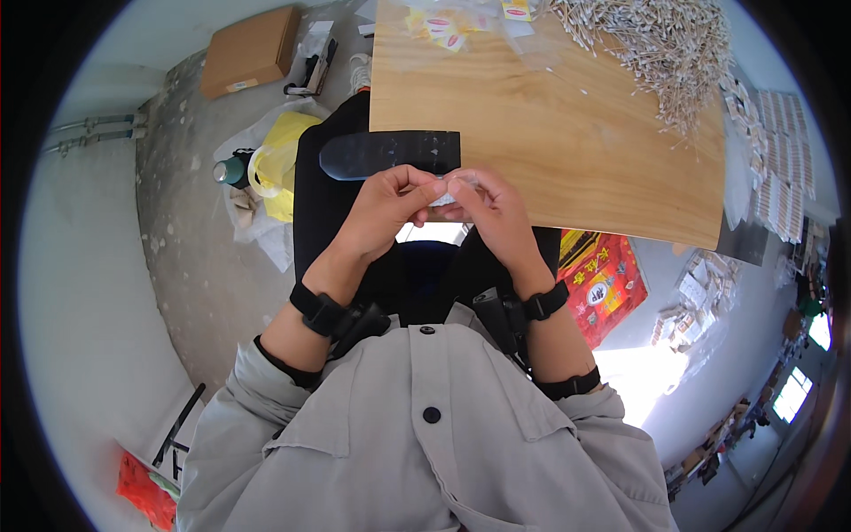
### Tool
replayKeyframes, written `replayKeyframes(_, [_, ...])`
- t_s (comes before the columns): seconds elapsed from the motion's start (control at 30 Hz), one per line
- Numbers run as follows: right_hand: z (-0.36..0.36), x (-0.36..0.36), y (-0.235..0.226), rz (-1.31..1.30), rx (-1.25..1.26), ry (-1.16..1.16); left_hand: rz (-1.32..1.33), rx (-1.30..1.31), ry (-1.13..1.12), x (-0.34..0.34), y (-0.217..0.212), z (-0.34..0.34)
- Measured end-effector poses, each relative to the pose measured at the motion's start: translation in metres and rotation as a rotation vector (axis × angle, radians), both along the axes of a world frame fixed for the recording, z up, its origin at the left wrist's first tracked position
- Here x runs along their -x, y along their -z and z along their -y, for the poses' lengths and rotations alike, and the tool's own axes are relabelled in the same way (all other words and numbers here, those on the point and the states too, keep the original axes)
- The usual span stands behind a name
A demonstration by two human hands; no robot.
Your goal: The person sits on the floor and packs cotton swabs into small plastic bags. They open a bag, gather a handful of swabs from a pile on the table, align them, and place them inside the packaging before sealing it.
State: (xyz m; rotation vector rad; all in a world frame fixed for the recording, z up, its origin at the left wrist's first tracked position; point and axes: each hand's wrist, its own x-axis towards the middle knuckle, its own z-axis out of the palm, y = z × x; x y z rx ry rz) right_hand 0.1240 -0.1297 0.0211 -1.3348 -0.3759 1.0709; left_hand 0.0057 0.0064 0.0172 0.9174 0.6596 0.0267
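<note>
My left hand [387,206] and my right hand [490,209] meet at the near edge of a wooden board [567,142]. Together their fingertips pinch a small clear plastic packet [449,188]; what is inside it is too small to tell. A dark plastic strip [390,152] lies just beyond my left hand, jutting off the board's left edge. A large heap of thin white sticks [660,40] covers the board's far right corner. Several small packets with red and yellow labels [448,25] lie at the board's far edge.
A cardboard box [249,50] sits on the concrete floor at the far left, with yellow and white plastic bags [279,164] and a green bottle [232,170] nearer. A red and yellow bag [605,279] lies under the board's right side. Stacks of small packets [780,168] lie right.
</note>
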Motion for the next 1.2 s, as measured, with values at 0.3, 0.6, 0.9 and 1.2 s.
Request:
replayKeyframes(0.3, [-0.005, -0.001, 0.008, 0.000, -0.013, 0.033, 0.045, -0.011, -0.141, 0.007, -0.002, 0.009])
replayKeyframes(0.6, [-0.004, 0.007, 0.010, 0.070, -0.037, 0.100, 0.113, -0.501, -0.085, 0.008, 0.005, 0.016])
replayKeyframes(0.9, [-0.006, 0.012, 0.016, 0.139, -0.064, 0.141, -0.035, -0.665, 0.048, 0.009, -0.015, 0.011])
replayKeyframes(1.2, [0.006, 0.008, 0.001, 0.219, -0.069, 0.106, 0.062, -0.835, -0.031, 0.007, -0.015, 0.014])
